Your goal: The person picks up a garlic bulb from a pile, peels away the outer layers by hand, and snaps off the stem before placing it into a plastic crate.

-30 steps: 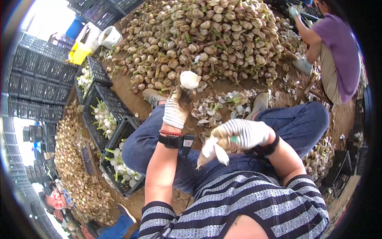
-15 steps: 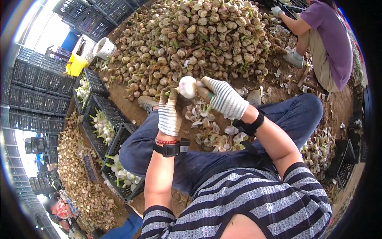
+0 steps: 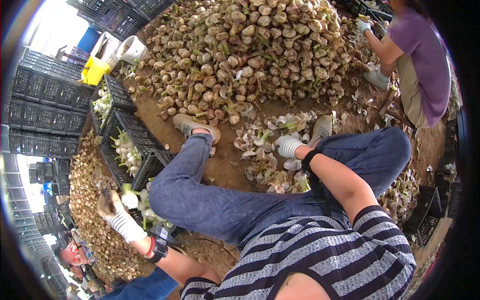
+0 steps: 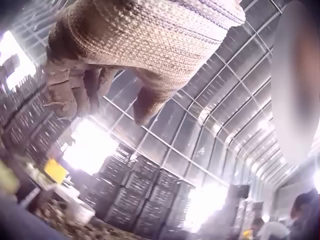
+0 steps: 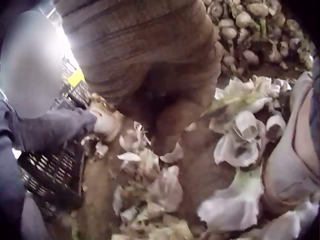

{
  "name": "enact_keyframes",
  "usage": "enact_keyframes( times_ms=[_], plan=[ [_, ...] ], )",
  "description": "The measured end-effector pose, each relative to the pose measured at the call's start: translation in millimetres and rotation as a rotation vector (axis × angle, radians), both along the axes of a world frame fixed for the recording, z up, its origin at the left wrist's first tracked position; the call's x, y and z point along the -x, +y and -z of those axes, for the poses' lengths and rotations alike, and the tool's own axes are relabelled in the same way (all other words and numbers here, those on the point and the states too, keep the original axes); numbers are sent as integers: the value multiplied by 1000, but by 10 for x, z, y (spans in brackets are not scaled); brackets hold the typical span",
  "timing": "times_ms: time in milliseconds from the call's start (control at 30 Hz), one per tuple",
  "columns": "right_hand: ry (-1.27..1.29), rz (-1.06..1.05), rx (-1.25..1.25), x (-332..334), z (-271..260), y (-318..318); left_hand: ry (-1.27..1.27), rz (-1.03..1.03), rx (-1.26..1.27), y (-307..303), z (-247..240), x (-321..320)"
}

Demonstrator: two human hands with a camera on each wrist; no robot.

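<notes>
My gloved left hand reaches over the black crate at my left, beside a white garlic bulb. In the left wrist view its thumb stands apart from the bent fingers, with nothing between them. My gloved right hand hangs low over loose garlic peels between my shoes. In the right wrist view its fingers point down, dark and partly hidden, close over the peels; I cannot tell whether they hold any.
Ahead rises a big heap of unpeeled garlic. Black crates with trimmed bulbs line my left side, near a yellow container and a white bucket. Another person sits at the right. Stacked crates stand far left.
Both hands were together at a garlic bulb in front of the heap. My left hand has moved down and left to the crate and let the bulb go; my right has dropped toward the peels.
</notes>
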State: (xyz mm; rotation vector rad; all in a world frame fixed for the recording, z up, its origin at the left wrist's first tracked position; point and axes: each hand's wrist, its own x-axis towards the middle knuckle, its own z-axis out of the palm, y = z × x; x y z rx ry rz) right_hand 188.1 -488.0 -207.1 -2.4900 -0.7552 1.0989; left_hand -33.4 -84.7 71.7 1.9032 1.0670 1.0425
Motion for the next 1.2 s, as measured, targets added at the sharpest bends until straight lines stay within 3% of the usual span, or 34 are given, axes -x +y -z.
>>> enact_keyframes(
  times_ms=[33, 100, 167, 233, 267, 367, 467, 667, 700, 767, 867, 900, 933, 967, 1033, 1100, 1167, 1200],
  plan=[
    [5, -4, 9, -5, 113, -1, 20, 7, -166, -88, -15, -100],
    [41, -114, 133, -13, 267, -2, -81, 275, -43, -625, -233, -488],
    [47, -164, 171, -160, 210, 33, -42, 582, 13, -802, -95, -903],
    [12, -2, 252, -361, -182, 135, -14, 801, -30, -1012, 111, -1431],
    [-73, -9, 179, -534, -72, 123, -4, 831, 112, -1198, 191, -1686],
    [-228, 320, -17, -1084, -289, 216, 27, 955, 422, -1562, 616, -2132],
    [-441, 466, -98, -1623, -424, 490, 95, 993, 589, -1737, 1064, -2124],
    [-354, 658, -9, -2248, -17, 840, 146, 885, 785, -1636, 1388, -2090],
    [-325, 670, 44, -2228, -165, 861, 138, 874, 784, -1622, 1397, -2123],
    [-390, 754, -152, -2133, -41, 788, 58, 797, 895, -1616, 1399, -2179],
    [18, 1092, -776, -1796, 231, 596, -74, 773, 861, -1695, 1644, -2255],
    [925, 1367, -841, -1602, -242, 573, -150, 780, 790, -1732, 1744, -2268],
    [1073, 1237, -998, -1347, -426, 535, -69, 887, 837, -1720, 1799, -2274],
    [1405, 1078, -1216, -1218, -284, 496, -80, 969, 836, -1790, 1881, -2271],
    [1300, 1079, -1181, -793, -1067, 566, -52, 1102, 832, -1913, 1933, -2280],
    [1280, 971, -1292, -572, -1015, 483, -111, 1135, 822, -1983, 1707, -2257],
    [1248, 857, -1389, -467, -1020, 408, -136, 1113, 1059, -2019, 1461, -2211],
    [822, 824, -1233, -476, -1095, 386, -155, 1112, 959, -2022, 1397, -2180]
  ],
)
